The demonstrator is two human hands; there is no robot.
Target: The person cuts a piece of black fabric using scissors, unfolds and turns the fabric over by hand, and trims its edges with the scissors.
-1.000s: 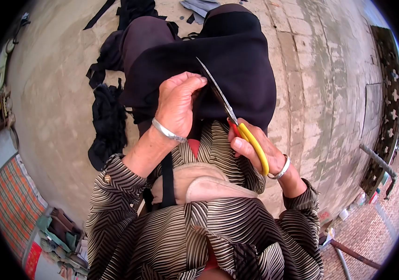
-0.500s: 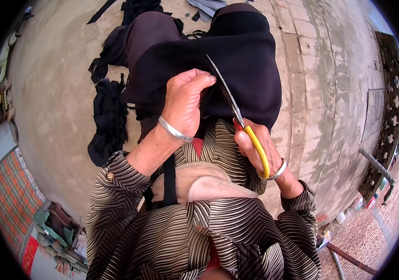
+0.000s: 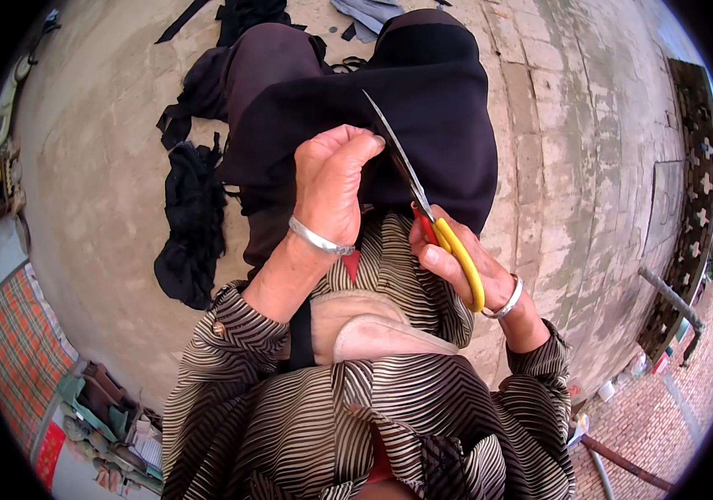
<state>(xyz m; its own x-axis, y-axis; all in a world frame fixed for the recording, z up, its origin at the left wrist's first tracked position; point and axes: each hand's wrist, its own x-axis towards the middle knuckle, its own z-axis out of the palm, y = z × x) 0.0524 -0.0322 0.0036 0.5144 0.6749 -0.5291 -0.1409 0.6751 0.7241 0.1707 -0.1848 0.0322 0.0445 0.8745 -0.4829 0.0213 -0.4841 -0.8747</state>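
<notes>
A dark, nearly black cloth (image 3: 431,100) lies spread across my lap and knees. My left hand (image 3: 331,171) is closed in a pinch beside the scissor blades, gripping part of this cloth at the fingertips. In my right hand (image 3: 456,258) is a pair of scissors (image 3: 466,267) with yellow and red handles. Their long metal blades point up and to the left over the cloth, with the tips a little beyond my left fingertips. Whether the blades touch the cloth cannot be made out.
Black cloth pieces (image 3: 192,221) lie on the concrete ground (image 3: 98,183) left of my legs. A grey cloth (image 3: 366,15) is beyond my knees. At the left edge stands a plaid-covered surface (image 3: 23,342), with shoes below it. A metal pipe (image 3: 672,296) sticks out at right.
The scissors and my right hand have shifted slightly to the left, and the blades look closer together. My left hand stays pinched in nearly the same place.
</notes>
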